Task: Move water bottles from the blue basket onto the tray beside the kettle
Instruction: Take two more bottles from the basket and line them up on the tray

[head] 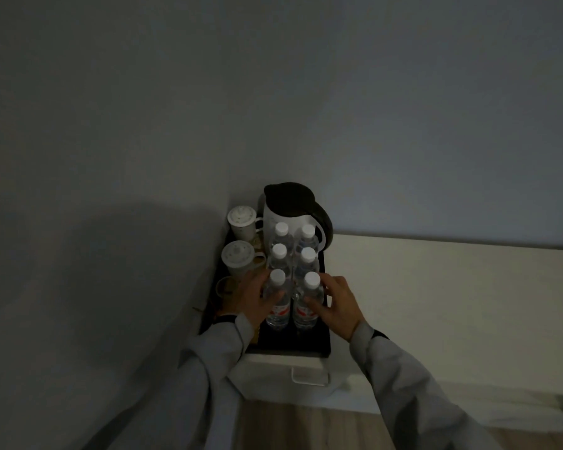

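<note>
Several clear water bottles with white caps stand in two rows on a black tray (pixel 293 347), in front of a white kettle (pixel 291 219) with a black lid. My left hand (pixel 252 302) wraps the front left bottle (pixel 277 306). My right hand (pixel 337 306) wraps the front right bottle (pixel 307 308). Both front bottles stand upright on the tray and show red labels. The blue basket is out of view.
Two lidded white mugs (pixel 241 227) (pixel 238 259) stand at the tray's left side against the wall. The tray sits in a corner on a white counter (pixel 436 303). A white drawer handle (pixel 307 378) lies below. Wooden floor (pixel 306 427) shows at the bottom.
</note>
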{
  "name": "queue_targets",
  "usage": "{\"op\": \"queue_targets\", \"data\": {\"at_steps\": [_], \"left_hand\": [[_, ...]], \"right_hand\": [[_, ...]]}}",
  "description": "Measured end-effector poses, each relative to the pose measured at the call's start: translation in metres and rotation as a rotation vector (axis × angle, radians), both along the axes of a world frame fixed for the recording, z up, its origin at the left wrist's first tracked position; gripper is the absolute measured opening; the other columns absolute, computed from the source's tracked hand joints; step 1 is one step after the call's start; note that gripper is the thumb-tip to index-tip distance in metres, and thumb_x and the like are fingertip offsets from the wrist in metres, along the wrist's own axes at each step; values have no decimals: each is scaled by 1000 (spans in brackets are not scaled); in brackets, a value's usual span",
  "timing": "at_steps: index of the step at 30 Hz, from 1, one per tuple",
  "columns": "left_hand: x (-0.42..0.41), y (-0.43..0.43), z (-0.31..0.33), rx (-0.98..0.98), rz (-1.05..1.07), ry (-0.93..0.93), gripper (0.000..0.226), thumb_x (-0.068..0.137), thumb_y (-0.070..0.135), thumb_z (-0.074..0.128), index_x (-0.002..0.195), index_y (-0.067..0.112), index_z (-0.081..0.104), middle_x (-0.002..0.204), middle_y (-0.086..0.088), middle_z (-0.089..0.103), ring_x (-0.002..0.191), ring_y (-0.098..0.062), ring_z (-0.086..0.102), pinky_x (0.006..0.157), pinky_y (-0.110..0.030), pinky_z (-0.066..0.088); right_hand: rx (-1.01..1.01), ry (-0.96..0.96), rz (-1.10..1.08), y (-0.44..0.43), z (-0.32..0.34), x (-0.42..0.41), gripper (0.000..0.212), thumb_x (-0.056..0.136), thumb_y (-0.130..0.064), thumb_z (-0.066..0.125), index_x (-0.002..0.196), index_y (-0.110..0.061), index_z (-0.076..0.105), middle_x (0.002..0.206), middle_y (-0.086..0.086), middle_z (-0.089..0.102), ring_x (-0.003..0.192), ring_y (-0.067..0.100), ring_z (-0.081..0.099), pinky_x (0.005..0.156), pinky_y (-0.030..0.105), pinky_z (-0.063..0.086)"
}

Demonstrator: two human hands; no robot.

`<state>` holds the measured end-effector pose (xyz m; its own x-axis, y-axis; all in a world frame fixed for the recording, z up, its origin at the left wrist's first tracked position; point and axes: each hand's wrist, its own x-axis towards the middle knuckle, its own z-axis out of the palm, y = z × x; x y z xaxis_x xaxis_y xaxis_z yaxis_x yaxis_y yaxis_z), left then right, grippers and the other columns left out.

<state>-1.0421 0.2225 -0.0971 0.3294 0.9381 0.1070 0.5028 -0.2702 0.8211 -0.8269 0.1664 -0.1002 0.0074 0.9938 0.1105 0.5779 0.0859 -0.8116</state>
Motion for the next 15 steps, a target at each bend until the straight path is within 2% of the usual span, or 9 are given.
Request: {"op": "queue_targets", "data": {"at_steps": [1, 4, 7, 10, 15], "left_hand": [[0, 1, -1, 8, -2, 8, 45, 83, 49, 63, 121, 25, 59, 125, -5, 63, 114, -23, 59, 94, -50, 53], [-1, 1, -2, 38, -1, 27, 39, 82, 50, 62, 117, 34, 56, 124, -3, 62, 112, -22, 59, 92, -51, 53], [-1, 0, -4, 58, 47, 23, 41, 79, 55, 60, 116, 39, 53, 120, 0, 60, 108, -22, 58, 90, -50, 54], [0, -1, -6, 56, 70, 27, 48, 79, 58, 60, 119, 31, 57, 121, -5, 61, 110, -25, 58, 90, -51, 53], [0, -1, -5, 52, 75, 14, 47, 79, 56, 63, 118, 29, 59, 120, -6, 63, 108, -24, 60, 89, -51, 53]], "right_hand": [[-3, 7, -7, -1, 0, -1, 50, 86, -27, 74, 132, -18, 55, 115, 14, 62, 111, 26, 49, 91, 33, 47], [-4, 13, -40, -3, -1, -4, 48, 86, -27, 74, 130, -20, 56, 115, 13, 62, 110, 25, 49, 87, 25, 41], [-4, 23, -80, -4, -1, -7, 46, 86, -26, 74, 129, -19, 57, 114, 14, 62, 110, 25, 50, 86, 25, 41], [-11, 13, -88, -3, 0, -13, 45, 87, -26, 73, 128, -16, 58, 112, 15, 63, 109, 27, 51, 82, 21, 37], [-21, 29, -87, -2, 4, -16, 46, 86, -24, 74, 128, -14, 59, 111, 18, 61, 109, 29, 52, 81, 19, 37]]}}
